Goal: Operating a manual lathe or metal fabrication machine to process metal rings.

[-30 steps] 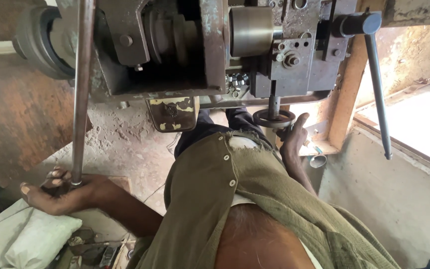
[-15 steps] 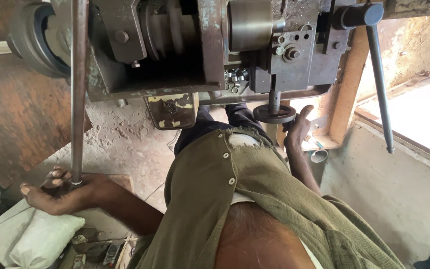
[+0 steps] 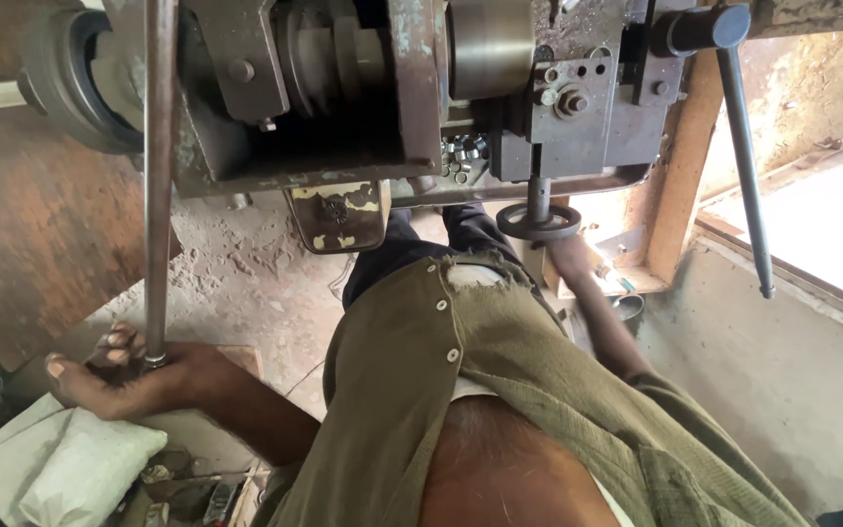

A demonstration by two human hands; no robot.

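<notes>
Left hand (image 3: pixel 134 376) closed round lower end of long steel bar (image 3: pixel 159 176), bar running up past grey machine body (image 3: pixel 363 107). Right hand reaches under small handwheel (image 3: pixel 539 221); hand itself hidden, grip cannot be told. White sack (image 3: pixel 60 468) just below left hand. Long lever (image 3: pixel 745 166) hangs at right.

Daylight is pouring in from your right, overexposing the window ledge (image 3: pixel 831 224), while the machine (image 3: pixel 392 98) is sitting in dim shadow.
</notes>
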